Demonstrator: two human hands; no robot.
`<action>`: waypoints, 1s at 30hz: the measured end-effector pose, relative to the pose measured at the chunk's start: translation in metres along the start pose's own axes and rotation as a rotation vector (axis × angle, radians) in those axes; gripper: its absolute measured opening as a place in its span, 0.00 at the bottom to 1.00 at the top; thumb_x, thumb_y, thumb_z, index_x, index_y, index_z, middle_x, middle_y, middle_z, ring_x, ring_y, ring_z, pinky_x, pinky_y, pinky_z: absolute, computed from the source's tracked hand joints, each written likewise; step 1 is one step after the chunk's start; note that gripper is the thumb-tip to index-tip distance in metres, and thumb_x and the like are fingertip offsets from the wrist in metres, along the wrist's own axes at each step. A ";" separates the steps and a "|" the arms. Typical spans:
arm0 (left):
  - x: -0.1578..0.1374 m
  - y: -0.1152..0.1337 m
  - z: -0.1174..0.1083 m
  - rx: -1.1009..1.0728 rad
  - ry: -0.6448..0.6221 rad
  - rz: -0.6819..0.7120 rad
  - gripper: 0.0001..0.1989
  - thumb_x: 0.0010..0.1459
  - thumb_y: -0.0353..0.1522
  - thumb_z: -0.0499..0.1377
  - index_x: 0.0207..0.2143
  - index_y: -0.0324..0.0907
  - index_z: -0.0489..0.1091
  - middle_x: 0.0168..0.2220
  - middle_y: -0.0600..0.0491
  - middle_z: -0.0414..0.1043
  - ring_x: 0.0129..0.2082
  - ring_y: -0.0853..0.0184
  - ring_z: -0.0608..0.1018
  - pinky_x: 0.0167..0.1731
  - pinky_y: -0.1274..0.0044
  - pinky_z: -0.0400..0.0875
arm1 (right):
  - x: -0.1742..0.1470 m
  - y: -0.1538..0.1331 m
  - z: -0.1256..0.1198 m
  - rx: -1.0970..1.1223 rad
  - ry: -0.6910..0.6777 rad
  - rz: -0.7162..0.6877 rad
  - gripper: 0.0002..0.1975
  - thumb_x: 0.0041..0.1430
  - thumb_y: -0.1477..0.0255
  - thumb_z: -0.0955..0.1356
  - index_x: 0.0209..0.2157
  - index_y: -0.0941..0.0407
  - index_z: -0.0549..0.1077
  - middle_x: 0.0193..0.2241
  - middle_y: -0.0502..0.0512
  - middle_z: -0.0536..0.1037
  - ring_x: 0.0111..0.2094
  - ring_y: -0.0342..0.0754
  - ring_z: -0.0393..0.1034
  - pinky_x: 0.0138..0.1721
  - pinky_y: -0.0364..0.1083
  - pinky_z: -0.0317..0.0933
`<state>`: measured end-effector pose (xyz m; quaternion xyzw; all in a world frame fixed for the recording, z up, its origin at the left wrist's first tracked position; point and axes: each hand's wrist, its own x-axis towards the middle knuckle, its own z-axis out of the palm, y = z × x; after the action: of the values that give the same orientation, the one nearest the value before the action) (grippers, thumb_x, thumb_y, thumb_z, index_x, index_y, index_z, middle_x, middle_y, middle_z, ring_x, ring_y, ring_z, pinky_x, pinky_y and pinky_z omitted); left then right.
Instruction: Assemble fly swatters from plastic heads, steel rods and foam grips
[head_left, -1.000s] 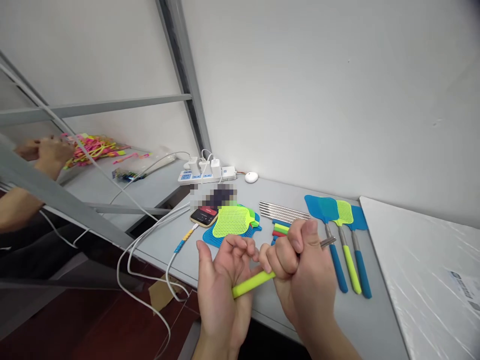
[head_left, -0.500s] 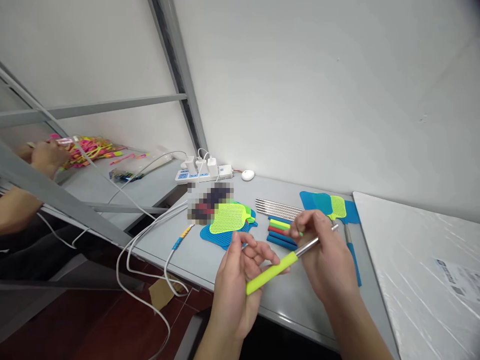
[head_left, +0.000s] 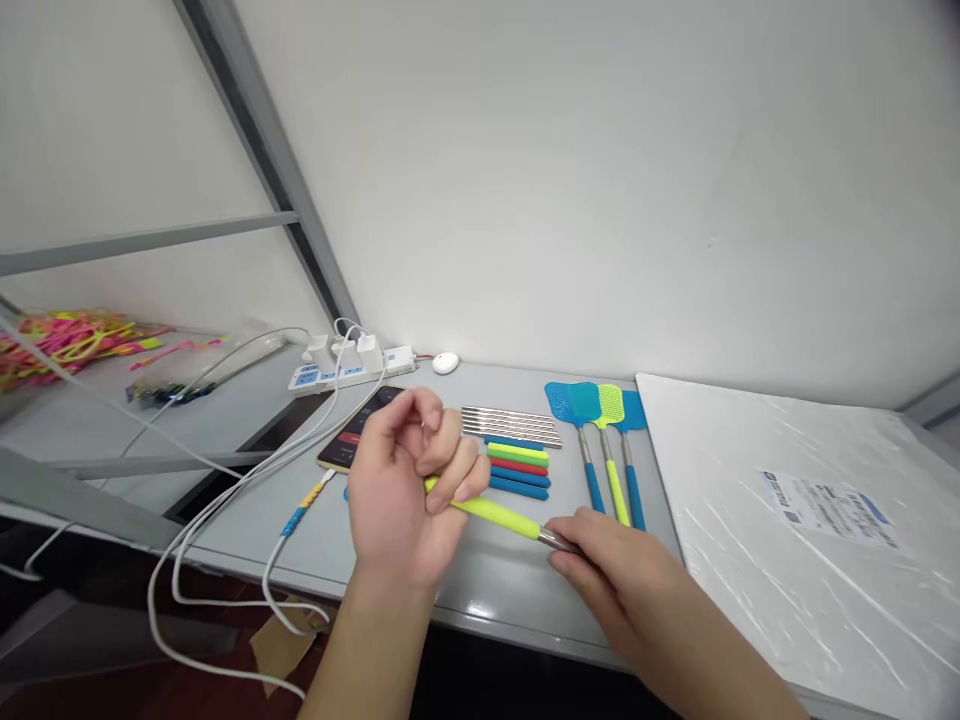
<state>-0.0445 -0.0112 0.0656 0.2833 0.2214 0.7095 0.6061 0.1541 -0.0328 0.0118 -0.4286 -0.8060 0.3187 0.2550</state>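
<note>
Between my hands is a fly swatter handle (head_left: 499, 515), a metal rod with a yellow-green grip sleeve. My left hand (head_left: 409, 490) has its fingers curled round the sleeve's end. My right hand (head_left: 622, 565) pinches the metal part, whose far end is hidden in the fingers. Just beyond lie several coloured grip sleeves (head_left: 519, 468) in blue, yellow-green, green and red. Behind those sits a row of thin metal rods (head_left: 510, 424). Three fly swatters (head_left: 616, 490) with blue or yellow-green grips rest to the right. My left hand mostly covers the loose swatter heads.
A phone (head_left: 352, 440) lies left of the rods, with white cables (head_left: 225, 500) running over the desk edge. At the back are a power strip (head_left: 352, 372) and a white earbud case (head_left: 445, 363). A plastic-wrapped white board (head_left: 810, 590) covers the right side.
My view has swung right. My right hand has moved lower and grips the rod from the side. My left fingers have curled in round the sleeve. The other person's hands are out of view.
</note>
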 end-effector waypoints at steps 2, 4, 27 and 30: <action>0.005 -0.002 0.008 0.193 -0.117 0.062 0.16 0.66 0.34 0.48 0.26 0.41 0.68 0.17 0.59 0.57 0.14 0.73 0.60 0.19 0.81 0.61 | 0.001 -0.007 -0.002 -0.125 -0.001 -0.018 0.13 0.69 0.66 0.57 0.38 0.52 0.69 0.31 0.52 0.77 0.31 0.48 0.69 0.30 0.45 0.59; 0.006 -0.003 0.010 0.376 -0.212 0.089 0.15 0.65 0.37 0.52 0.30 0.39 0.73 0.24 0.50 0.69 0.25 0.66 0.72 0.29 0.77 0.67 | 0.002 -0.009 -0.006 -0.207 -0.017 0.009 0.14 0.70 0.65 0.55 0.34 0.52 0.66 0.27 0.50 0.75 0.25 0.47 0.66 0.25 0.44 0.54; -0.066 0.003 -0.111 1.034 0.016 -0.160 0.04 0.57 0.34 0.62 0.30 0.46 0.74 0.24 0.53 0.69 0.25 0.64 0.66 0.27 0.79 0.54 | 0.119 -0.023 0.040 -0.650 -0.309 -0.775 0.06 0.65 0.69 0.65 0.36 0.56 0.72 0.32 0.55 0.75 0.33 0.50 0.68 0.37 0.49 0.58; -0.087 0.009 -0.127 0.872 0.259 -0.190 0.08 0.58 0.38 0.62 0.31 0.44 0.73 0.25 0.54 0.67 0.26 0.66 0.65 0.26 0.80 0.57 | 0.158 -0.031 0.058 -0.519 -0.264 -0.745 0.29 0.59 0.53 0.67 0.56 0.56 0.65 0.49 0.63 0.72 0.50 0.57 0.66 0.50 0.56 0.59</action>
<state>-0.1267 -0.0943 -0.0341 0.3991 0.5980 0.5209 0.4601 0.0188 0.0716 0.0174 -0.1154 -0.9835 0.0452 0.1319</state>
